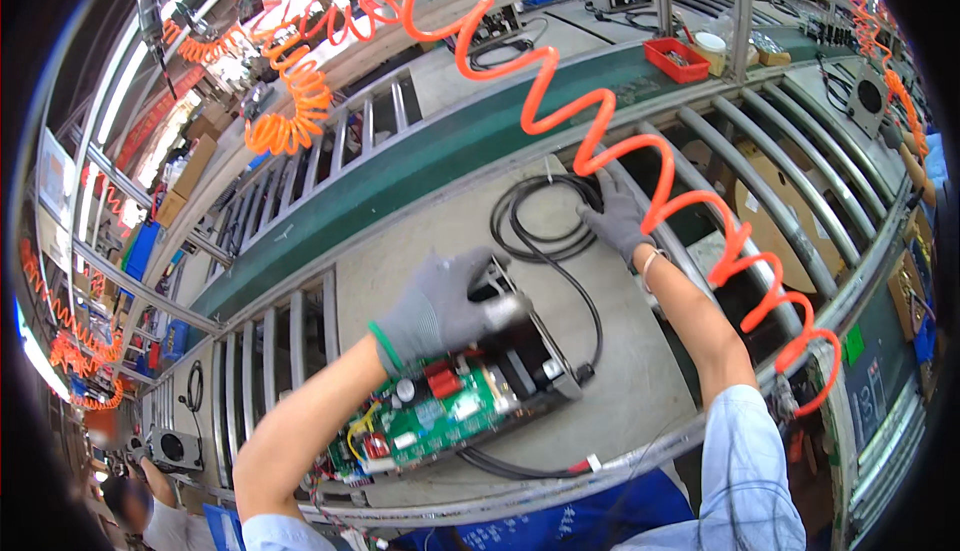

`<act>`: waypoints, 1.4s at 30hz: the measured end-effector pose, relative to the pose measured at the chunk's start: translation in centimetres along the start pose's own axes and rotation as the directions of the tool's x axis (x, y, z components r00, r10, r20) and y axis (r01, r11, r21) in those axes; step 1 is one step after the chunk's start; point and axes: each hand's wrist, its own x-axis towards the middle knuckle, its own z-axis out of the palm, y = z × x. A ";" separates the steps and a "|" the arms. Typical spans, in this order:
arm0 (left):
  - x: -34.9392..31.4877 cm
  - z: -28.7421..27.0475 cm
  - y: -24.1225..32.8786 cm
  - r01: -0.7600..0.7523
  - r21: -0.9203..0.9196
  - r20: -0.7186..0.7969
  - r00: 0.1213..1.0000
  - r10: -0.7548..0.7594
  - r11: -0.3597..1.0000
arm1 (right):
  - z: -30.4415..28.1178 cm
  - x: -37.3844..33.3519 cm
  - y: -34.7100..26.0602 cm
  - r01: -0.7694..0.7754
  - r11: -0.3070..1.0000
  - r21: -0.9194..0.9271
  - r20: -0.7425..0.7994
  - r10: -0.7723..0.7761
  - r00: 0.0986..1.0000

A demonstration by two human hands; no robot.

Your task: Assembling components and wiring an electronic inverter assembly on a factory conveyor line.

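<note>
My left hand (440, 301), in a grey glove with a green cuff, is curled at the upper end of the metal end panel (548, 346) of an electronic unit. Its thumb is blurred. The unit's green circuit board (440, 419) lies exposed, with red and black parts and yellow wires at its left end. Up and to the right, my gloved right hand (620, 216) is closed on the right side of a coiled black cable (510, 213). From the coil the cable runs down to the end panel. Another dark cable (520, 468) with a red end lies along the unit's near side.
The unit sits on a grey board (630, 351) over a roller conveyor (770, 151). An orange coiled air hose (660, 166) hangs across the right side. Beyond are a green belt (440, 146) and a red parts bin (676, 59). A co-worker (150, 511) is at lower left.
</note>
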 end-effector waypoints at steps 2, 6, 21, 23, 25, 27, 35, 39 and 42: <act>0.1 -0.2 0.2 0.022 -0.019 0.026 0.999 -0.021 1.000 | 3.8 3.9 2.0 -0.010 0.985 -0.171 0.157 0.037 0.987; 0.2 -0.3 0.4 0.069 0.002 0.058 0.996 -0.069 0.998 | 7.3 8.7 3.9 -0.061 0.987 -0.148 0.407 0.117 0.906; 0.3 0.1 1.5 0.154 0.110 -0.005 0.988 -0.154 0.982 | -5.8 5.4 -22.8 -0.019 0.588 0.808 0.340 -0.440 0.831; -0.4 0.0 1.8 0.122 0.044 0.020 0.992 -0.123 0.992 | -4.2 6.0 -24.7 0.002 0.450 0.893 0.310 -0.618 0.722; -1.9 -0.2 2.4 0.032 0.010 -0.112 0.993 -0.031 0.999 | -1.4 6.4 -23.8 -0.143 0.571 0.808 0.471 -0.482 0.739; -5.0 -0.8 3.1 -0.060 0.094 -0.240 0.967 0.081 0.994 | 1.4 6.9 -21.0 -0.282 0.712 0.642 0.637 -0.292 0.713; -26.3 -2.8 -1.1 0.221 -0.015 -0.716 0.679 -0.164 0.975 | -3.6 -3.7 -8.7 -0.400 0.535 0.744 0.574 -0.205 0.793; -32.4 3.5 -4.0 0.170 -0.301 -0.833 0.432 -0.346 0.938 | -10.6 -17.1 -9.4 -0.110 0.511 0.853 0.128 -0.001 0.992; -31.5 9.6 -4.9 -0.019 -0.759 -0.625 0.297 -0.722 0.650 | -12.9 -26.4 -10.8 -0.290 0.683 0.670 0.220 0.191 0.957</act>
